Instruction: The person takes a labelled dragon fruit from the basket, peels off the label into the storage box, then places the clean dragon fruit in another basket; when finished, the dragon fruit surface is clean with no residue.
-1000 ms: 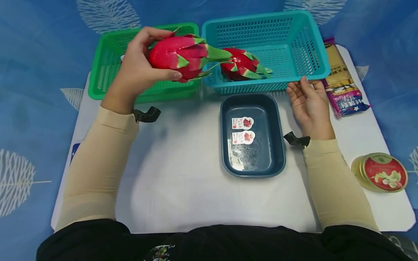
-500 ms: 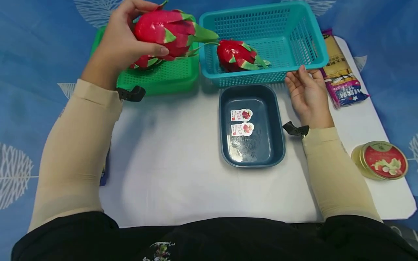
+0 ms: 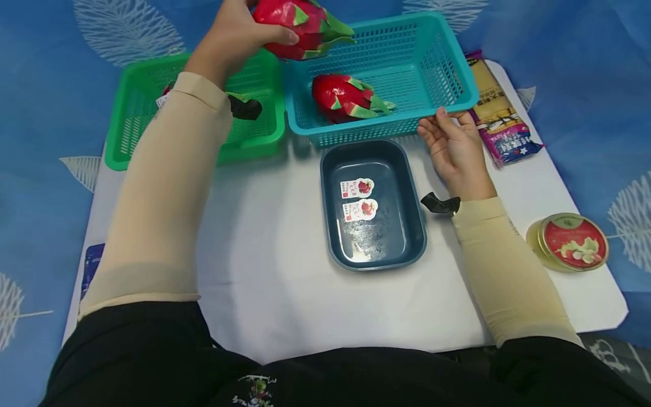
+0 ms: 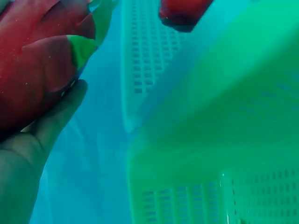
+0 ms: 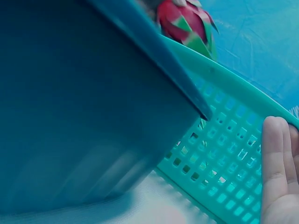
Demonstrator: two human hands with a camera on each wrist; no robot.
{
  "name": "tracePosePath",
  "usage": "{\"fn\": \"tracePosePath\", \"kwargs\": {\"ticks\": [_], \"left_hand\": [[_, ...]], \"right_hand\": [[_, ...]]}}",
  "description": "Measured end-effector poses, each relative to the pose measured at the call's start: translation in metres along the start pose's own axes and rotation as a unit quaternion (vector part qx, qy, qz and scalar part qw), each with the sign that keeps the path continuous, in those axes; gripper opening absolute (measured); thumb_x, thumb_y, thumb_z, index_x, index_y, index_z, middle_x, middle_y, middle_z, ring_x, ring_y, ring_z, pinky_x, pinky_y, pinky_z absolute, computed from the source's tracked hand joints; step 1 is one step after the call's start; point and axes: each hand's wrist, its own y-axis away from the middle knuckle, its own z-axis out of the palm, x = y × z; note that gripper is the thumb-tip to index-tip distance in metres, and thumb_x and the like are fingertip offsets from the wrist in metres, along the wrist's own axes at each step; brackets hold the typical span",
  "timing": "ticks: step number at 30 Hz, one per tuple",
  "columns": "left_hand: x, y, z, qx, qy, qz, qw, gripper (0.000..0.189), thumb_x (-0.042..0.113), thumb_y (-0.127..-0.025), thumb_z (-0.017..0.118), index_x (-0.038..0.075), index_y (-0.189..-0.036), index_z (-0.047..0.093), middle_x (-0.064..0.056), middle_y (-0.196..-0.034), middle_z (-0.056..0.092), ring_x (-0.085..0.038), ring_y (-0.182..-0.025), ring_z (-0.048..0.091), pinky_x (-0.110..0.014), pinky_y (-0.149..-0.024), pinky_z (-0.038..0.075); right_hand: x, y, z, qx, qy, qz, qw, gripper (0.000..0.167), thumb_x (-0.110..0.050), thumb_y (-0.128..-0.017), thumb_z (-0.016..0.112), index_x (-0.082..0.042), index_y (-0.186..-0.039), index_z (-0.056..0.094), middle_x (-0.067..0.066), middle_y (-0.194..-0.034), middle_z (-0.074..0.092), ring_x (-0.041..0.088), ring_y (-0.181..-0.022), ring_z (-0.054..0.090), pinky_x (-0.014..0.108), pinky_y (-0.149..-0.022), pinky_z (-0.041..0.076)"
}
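Observation:
My left hand (image 3: 236, 39) grips a red dragon fruit (image 3: 305, 28) with green scales, thumb along its near side. It is held up over the far left part of a turquoise basket (image 3: 356, 133). A second dragon fruit (image 3: 343, 96) lies inside that basket. At the basket's front right corner my right hand (image 3: 458, 150), palm up, holds the rim, with its fingertips (image 5: 273, 130) at the rim in the right wrist view. A green basket (image 3: 254, 144) stands to the left, partly hidden by my left arm. A little red and a white label show inside it.
A dark blue tray (image 3: 373, 260) with two dragon fruit stickers (image 3: 360, 210) sits in front of the baskets. On the right are a purple and gold packet (image 3: 500, 113) and a round tin (image 3: 574, 243). A blue packet (image 3: 91, 263) lies by the left edge.
My left hand has carried its dragon fruit from over the green basket to the right and farther back. My right hand has stayed at the turquoise basket's corner. The head view has shifted.

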Motion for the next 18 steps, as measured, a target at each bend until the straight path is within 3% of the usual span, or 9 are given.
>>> {"fn": "tracePosePath", "kwargs": {"ticks": [5,18], "left_hand": [[-0.002,-0.02,0.012,-0.006,-0.021,-0.021,0.9995,0.094,0.01,-0.085,0.09,0.022,-0.159,0.034,0.006,-0.158,0.039,-0.006,-0.144,0.031,-0.032,-0.108,0.048],[0.009,-0.031,0.035,-0.033,-0.047,-0.046,0.9973,0.096,0.013,-0.086,0.089,0.026,-0.162,0.031,0.01,-0.161,0.036,-0.005,-0.145,0.028,-0.032,-0.109,0.047]], "right_hand": [[0.003,0.002,0.0,-0.016,-0.003,-0.003,0.9999,0.022,0.006,-0.098,0.067,0.006,-0.116,0.053,0.03,-0.098,0.066,0.037,-0.081,0.072,0.043,-0.074,0.064],[-0.008,0.006,0.01,0.008,0.002,-0.003,1.0,0.023,0.005,-0.099,0.066,0.005,-0.119,0.054,0.03,-0.102,0.067,0.037,-0.081,0.073,0.044,-0.074,0.065]]}}
